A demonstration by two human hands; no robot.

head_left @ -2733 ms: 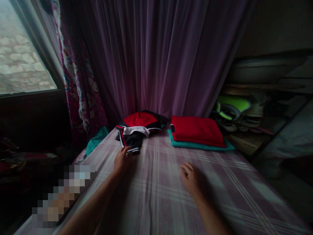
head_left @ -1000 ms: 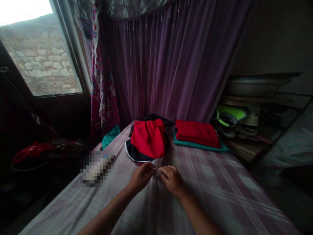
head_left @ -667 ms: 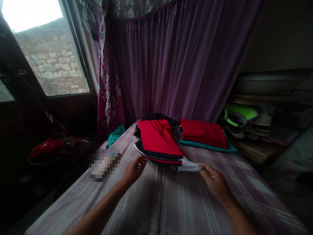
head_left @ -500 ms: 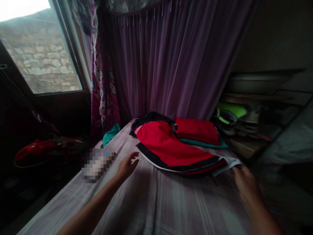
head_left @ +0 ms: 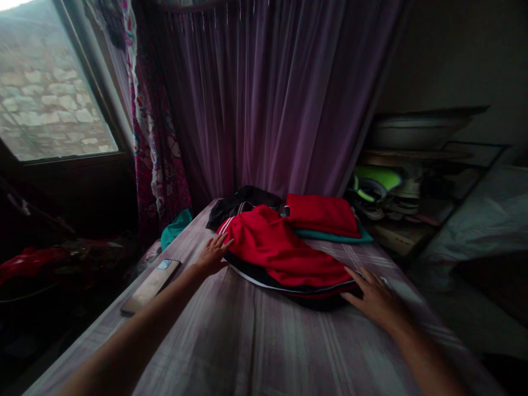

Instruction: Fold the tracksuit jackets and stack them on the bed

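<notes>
A red garment [head_left: 272,242] with black panels and white stripes lies partly folded on the bed [head_left: 206,341]; its exact kind is unclear. My left hand [head_left: 213,254] is at its left end, fingers spread over the edge near the white stripes. At the right end, my right hand [head_left: 373,294] has its fingers stretched out, the tips at the garment's black edge. Behind it sits a folded red cloth [head_left: 322,215] on top of a folded teal cloth [head_left: 330,235]. A black garment [head_left: 243,201] lies crumpled at the back left.
A smartphone [head_left: 152,286] lies face down near the bed's left edge. Purple curtains [head_left: 264,99] hang behind the bed. To the right, a rack [head_left: 424,154] holds a basin and shoes. A teal cloth [head_left: 175,228] sits at the left edge.
My right hand has let go of the garment's pale right end, which is now tucked in or covered. My left hand has moved up onto the left edge, fingers spreading. The view has shifted slightly.
</notes>
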